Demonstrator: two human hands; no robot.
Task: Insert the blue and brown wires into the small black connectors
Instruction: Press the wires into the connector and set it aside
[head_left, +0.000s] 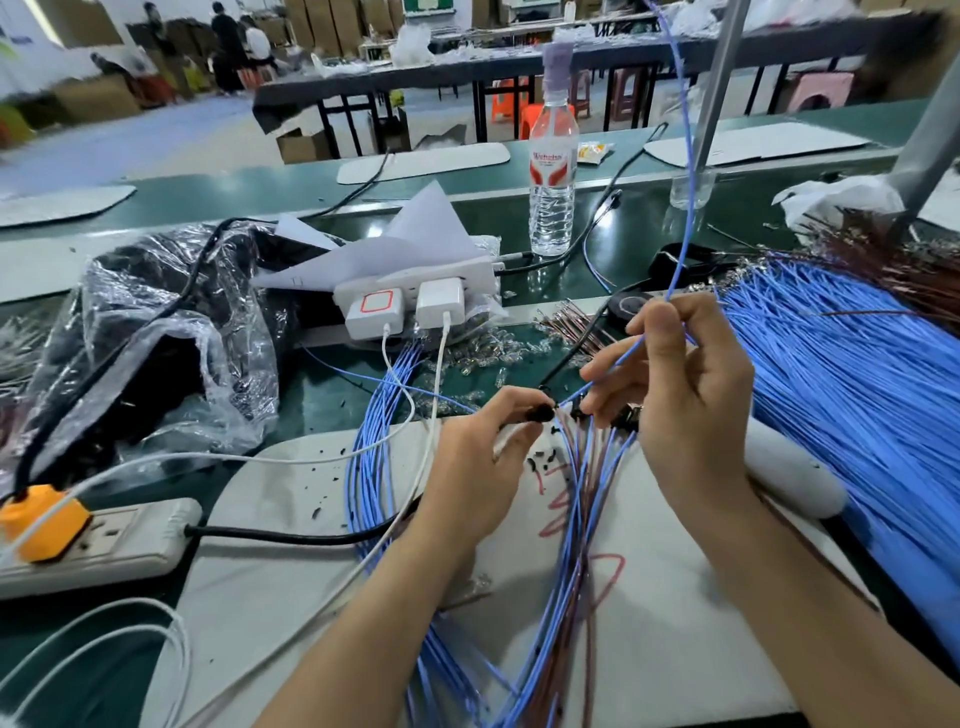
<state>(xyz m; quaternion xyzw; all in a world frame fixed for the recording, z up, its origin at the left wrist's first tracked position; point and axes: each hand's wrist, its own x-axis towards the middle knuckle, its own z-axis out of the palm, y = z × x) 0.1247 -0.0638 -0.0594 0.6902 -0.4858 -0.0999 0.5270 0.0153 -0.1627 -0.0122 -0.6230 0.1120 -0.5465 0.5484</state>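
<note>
My left hand (480, 457) pinches a small black connector (543, 413) between thumb and forefinger over the white mat (291, 545). My right hand (685, 395) pinches a long blue wire (680, 208) that runs up out of the top of the view; its lower end points at the connector. The same hand holds several finished black connectors (626, 418) against the palm, with their blue and brown wires (584, 519) hanging down toward me. A large fan of loose blue wires (852, 384) lies to the right, and brown wires (914, 265) lie behind it.
A white charger block (405, 306) with two white cables stands at centre. A power strip (98, 545) with an orange plug lies at left, behind it a crumpled plastic bag (156, 332). A water bottle (552, 171) stands behind. Small clear parts and black bits litter the green table (322, 395).
</note>
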